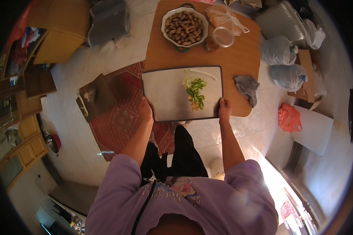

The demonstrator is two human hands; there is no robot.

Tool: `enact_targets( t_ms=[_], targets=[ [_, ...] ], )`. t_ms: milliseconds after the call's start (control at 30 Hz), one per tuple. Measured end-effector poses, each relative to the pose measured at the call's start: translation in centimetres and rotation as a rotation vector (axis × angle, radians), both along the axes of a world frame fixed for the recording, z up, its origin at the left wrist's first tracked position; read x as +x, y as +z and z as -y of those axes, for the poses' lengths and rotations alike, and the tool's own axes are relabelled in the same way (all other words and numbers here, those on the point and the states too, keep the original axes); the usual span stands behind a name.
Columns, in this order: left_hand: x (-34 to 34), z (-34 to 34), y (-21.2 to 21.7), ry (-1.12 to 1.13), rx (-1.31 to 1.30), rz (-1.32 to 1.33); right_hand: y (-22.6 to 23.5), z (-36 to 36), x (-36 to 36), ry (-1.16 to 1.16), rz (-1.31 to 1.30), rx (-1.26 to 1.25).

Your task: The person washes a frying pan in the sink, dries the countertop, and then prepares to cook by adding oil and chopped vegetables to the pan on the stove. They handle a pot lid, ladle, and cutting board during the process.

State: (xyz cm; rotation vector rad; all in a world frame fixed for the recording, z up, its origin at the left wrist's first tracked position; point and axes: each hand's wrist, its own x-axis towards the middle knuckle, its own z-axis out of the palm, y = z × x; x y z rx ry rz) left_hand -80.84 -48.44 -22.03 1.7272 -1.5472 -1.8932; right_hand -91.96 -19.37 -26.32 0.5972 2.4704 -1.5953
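Both the left hand (146, 111) and the right hand (224, 109) are closed on the near corners of the grey cutting board (164, 94), which lies flat, long axis left-right, above the wooden table (239, 58) edge, carrying chopped green vegetables (195, 92).

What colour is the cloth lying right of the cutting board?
The cloth is grey, seen in the head view.

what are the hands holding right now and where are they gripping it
Both hands hold the grey cutting board with chopped green vegetables on it: left hand at its near left corner, right hand at its near right corner.
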Motion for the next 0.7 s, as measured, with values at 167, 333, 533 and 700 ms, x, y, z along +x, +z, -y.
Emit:
enact_targets(
  t_ms=[167,333,533,700],
  targets=[
    [5.0,2.7,2.1,0.132,0.099,-0.093,7.5,3.1,0.8,0.292,0.079,-0.13],
    [13.6,8.1,9.8,0.18,0.255,-0.038,14.8,10.4,2.4,0.487,0.17,-0.294],
    [27.5,14.0,17.6,0.304,0.218,-0.537,20.8,23.4,7.4,0.762,0.25,-0.406],
    [40.7,17.5,20.4,0.512,0.189,-0.708,27.9,36.8,16.5,1.028,0.229,-0.395]
  ],
)
